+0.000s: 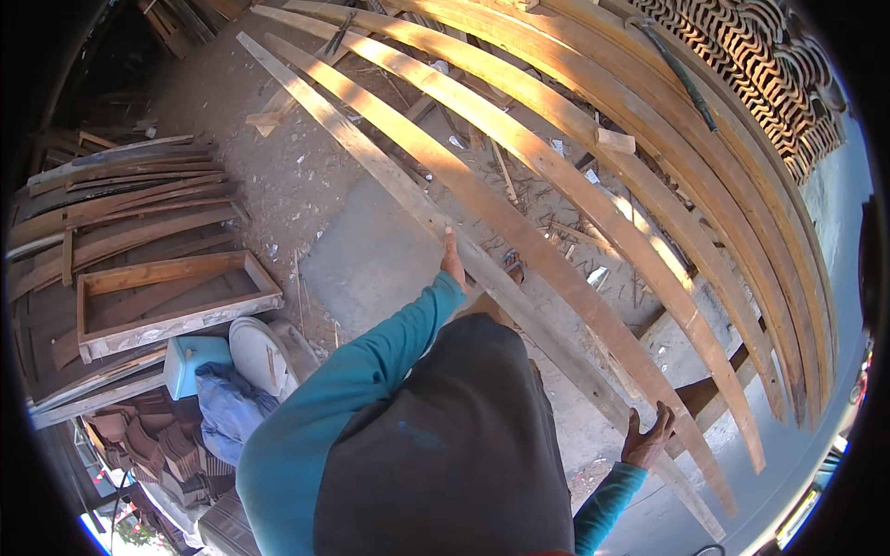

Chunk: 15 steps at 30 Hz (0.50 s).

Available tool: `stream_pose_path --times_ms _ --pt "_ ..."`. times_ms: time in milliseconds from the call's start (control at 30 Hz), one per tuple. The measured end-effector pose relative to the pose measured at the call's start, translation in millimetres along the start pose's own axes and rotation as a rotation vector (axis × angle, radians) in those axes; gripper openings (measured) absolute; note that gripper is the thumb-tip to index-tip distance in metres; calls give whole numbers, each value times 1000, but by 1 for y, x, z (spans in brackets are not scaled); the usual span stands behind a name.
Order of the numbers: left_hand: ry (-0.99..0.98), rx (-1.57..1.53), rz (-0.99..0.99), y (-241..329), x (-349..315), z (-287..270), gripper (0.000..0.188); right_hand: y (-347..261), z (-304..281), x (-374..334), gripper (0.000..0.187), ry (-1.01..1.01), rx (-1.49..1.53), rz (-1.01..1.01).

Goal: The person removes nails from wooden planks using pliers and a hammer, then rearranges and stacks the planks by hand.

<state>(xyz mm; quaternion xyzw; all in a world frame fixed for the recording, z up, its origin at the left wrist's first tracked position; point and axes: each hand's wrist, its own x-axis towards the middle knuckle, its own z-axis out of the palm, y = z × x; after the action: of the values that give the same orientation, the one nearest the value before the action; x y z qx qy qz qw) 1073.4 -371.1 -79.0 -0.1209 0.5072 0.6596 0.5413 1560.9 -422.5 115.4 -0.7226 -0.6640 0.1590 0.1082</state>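
Note:
A long, pale wooden plank [408, 190] runs diagonally in front of me, from far left to near right. My left hand [452, 259] grips it around the middle, thumb on top and the other fingers hidden by the wood. Close to the plank's near right end, my right hand [647, 440] is closed around it, thumb and fingers on opposite sides. Just beyond lies a second, browner plank [519, 222], very close to my right fingertips; whether they touch it I cannot tell.
Several more long planks [649, 139] lie side by side farther right, with a small wood block [616, 141] on one. A crossbeam [712, 400] passes under them. Left are stacked boards [130, 208], a wooden frame [190, 320], a light-blue container [197, 363], a bucket [262, 355] and tiles [153, 445].

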Motion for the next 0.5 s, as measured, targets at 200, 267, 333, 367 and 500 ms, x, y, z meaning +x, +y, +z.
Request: stream_pose_path --times_ms 200,267,333,367,500 --pt "-333 776 -353 45 6 -17 97 -56 34 59 78 28 -49 -159" --pt "-394 1260 -571 90 -19 21 81 -68 49 99 81 -40 -92 -223" --pt "-459 1451 -306 117 -50 47 65 -72 63 122 84 -178 -137 -286" --pt "-489 1478 -173 131 -57 51 56 -78 72 132 86 -256 -152 -308" --pt "-597 1471 106 156 -22 101 50 -72 72 153 93 -613 -139 -41"
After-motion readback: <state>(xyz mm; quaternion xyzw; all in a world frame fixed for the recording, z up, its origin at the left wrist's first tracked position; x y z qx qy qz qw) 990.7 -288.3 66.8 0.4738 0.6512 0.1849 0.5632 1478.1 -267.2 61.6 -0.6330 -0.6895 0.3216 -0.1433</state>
